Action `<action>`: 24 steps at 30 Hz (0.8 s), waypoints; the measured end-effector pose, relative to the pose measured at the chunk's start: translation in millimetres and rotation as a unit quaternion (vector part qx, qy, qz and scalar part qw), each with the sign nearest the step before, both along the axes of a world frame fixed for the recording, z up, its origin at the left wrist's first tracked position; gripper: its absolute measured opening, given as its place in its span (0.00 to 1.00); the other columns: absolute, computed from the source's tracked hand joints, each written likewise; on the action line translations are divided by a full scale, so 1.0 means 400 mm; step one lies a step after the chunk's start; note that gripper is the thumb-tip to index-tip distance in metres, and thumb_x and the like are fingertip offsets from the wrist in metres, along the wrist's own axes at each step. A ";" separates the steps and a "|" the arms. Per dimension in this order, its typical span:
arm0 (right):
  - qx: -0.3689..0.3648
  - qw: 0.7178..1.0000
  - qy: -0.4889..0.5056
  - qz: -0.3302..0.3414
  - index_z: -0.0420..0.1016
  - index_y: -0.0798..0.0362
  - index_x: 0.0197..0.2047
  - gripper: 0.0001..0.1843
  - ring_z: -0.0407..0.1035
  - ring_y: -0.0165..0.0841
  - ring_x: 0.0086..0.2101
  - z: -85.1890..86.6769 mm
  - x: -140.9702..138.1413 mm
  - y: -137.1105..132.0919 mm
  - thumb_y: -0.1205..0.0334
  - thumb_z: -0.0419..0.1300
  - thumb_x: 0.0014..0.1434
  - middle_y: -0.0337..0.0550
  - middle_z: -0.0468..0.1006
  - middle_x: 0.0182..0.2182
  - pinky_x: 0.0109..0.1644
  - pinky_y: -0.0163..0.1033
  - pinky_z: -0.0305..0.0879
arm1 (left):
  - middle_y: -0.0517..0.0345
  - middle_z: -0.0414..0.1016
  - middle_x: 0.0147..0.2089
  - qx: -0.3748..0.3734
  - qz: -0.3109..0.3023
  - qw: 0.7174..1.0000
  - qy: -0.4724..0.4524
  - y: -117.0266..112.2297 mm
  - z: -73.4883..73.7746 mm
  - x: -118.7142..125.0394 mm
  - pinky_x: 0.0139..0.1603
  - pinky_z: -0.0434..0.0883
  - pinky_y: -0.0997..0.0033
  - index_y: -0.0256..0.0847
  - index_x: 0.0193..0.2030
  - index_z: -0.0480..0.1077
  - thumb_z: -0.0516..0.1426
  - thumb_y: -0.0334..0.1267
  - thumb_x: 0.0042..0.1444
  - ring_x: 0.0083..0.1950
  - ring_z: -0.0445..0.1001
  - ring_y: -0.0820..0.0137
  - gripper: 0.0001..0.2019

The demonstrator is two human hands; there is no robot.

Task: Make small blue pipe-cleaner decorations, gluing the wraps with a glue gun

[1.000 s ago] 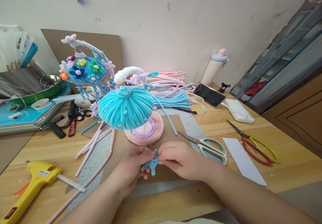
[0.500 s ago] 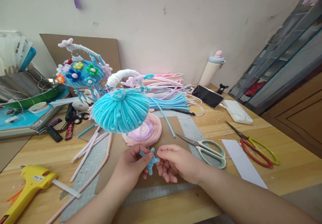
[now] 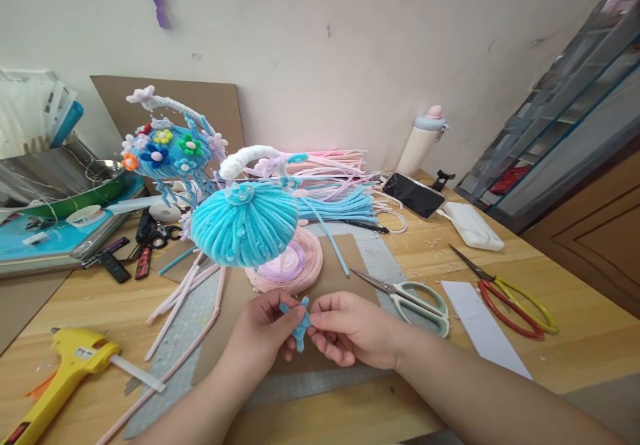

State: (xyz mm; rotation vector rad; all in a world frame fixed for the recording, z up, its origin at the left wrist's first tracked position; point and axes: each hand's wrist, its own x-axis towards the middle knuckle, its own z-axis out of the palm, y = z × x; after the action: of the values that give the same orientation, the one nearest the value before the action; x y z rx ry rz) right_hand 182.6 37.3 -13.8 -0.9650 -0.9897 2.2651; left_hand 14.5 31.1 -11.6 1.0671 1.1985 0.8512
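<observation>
Between my hands is a small blue pipe-cleaner flower (image 3: 301, 330) with several short petals sticking out. My left hand (image 3: 267, 325) pinches it between thumb and fingers. My right hand (image 3: 340, 328) has thumb and forefinger pressed together at the flower's right side, the other fingers curled below. Just beyond them a blue pipe-cleaner lampshade (image 3: 245, 225) hangs from a white curved stem (image 3: 253, 156). Under it sits a round pink coiled base (image 3: 309, 258) with a lilac ring. Both hands are above a brown cardboard sheet (image 3: 345, 258).
A yellow glue gun (image 3: 83, 355) lies at left, beside pink pipe cleaners (image 3: 175, 298). Green-handled scissors (image 3: 415, 301) and red-and-yellow scissors (image 3: 510, 298) lie at right, a white strip (image 3: 483, 325) between them. Behind are pipe-cleaner bundles (image 3: 340, 201), a phone (image 3: 414, 195) and a flowered blue lamp (image 3: 170, 151).
My right thumb and forefinger have moved slightly left, closer in on the blue flower. My left hand keeps its pinch. The whole view has shifted slightly.
</observation>
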 end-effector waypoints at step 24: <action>0.378 0.900 -0.211 -0.043 0.57 0.54 0.15 0.11 0.58 0.24 0.18 -0.042 -0.026 -0.033 0.69 0.57 0.42 0.34 0.64 0.15 0.20 0.29 0.51 | 0.64 0.67 0.13 -0.193 -0.031 0.972 -0.130 -0.020 -0.011 0.000 0.11 0.55 0.85 0.37 0.24 0.66 0.67 0.47 0.40 0.11 0.59 0.83 0.18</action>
State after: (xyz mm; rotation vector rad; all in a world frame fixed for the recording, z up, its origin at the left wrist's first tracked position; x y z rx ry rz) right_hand 172.3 24.0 -30.7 -1.1018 -1.7824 1.3838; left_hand 14.5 23.3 -16.0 0.6519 1.0484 0.6505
